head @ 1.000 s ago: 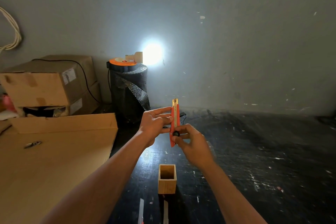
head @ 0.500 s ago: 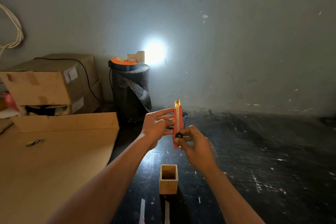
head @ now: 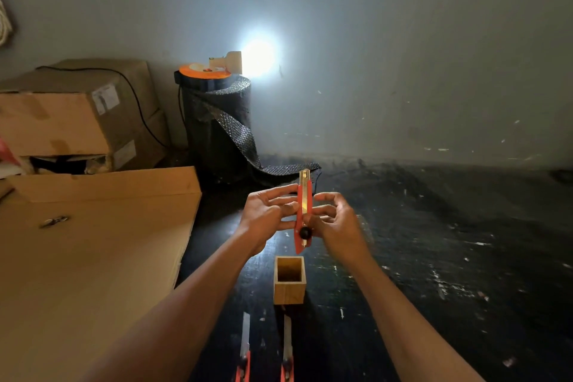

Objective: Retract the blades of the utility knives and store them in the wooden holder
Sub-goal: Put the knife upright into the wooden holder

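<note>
An orange knife (head: 303,211) is held upright by the left hand (head: 267,216) and right hand (head: 335,220), fingers closed on it, above the wooden box (head: 289,281).

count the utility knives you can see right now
3: one utility knife held upright between both hands above the wooden holder; two more lying on the dark floor, cut off by the bottom edge.
</note>
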Demonstrator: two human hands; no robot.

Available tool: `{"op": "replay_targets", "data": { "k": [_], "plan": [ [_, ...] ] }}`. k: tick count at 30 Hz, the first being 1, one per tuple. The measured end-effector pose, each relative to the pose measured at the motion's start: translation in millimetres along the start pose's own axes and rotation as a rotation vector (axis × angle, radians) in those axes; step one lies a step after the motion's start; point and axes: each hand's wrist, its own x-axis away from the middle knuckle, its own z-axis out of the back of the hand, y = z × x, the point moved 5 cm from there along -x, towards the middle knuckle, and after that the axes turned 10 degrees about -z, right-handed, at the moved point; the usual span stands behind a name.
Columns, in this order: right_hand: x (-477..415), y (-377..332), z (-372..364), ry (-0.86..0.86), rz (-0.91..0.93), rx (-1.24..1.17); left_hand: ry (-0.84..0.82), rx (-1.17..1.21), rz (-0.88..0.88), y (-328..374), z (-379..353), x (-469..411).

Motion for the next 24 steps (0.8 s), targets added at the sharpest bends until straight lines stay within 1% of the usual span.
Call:
{"op": "replay_targets", "data": {
  "k": [3, 6, 9, 13, 16, 18, 21, 24],
  "plan": [
    [-13.2, 12.0, -1.0, -0.015, -0.048, 0.032, 0.089, -0.115, 0.025, -25.9, 13.0, -8.6],
    [-28.7, 35.4, -4.5, -0.05, -0.084, 0.107, 0.138, -0.347, 0.047, -65.8, 31.2, -13.0],
    [-42.4, 60.8, -12.0, -0.066, -0.143, 0.144, 0.049, -0.605, 0.071, -103.8, 36.4, -6.7],
    [-55.3, 91.4, -26.5, -0.062, -0.207, 0.2, -0.069, -0.745, 0.185, -148.0, 34.5, 4.1],
    [-60.6, 110.2, -37.5, -0.069, -0.222, 0.262, -0.102, -0.775, 0.27, -172.1, 33.5, 14.2],
    [-62.1, 120.5, -44.6, -0.079, -0.231, 0.293, -0.113, -0.767, 0.287, -181.9, 32.0, 18.5],
    [-63.2, 133.7, -51.7, -0.087, -0.26, 0.335, -0.099, -0.746, 0.278, -192.4, 31.4, 20.7],
    [-66.0, 141.4, -56.1, -0.11, -0.279, 0.387, -0.083, -0.735, 0.225, -192.8, 31.0, 22.7]
  ]
}}
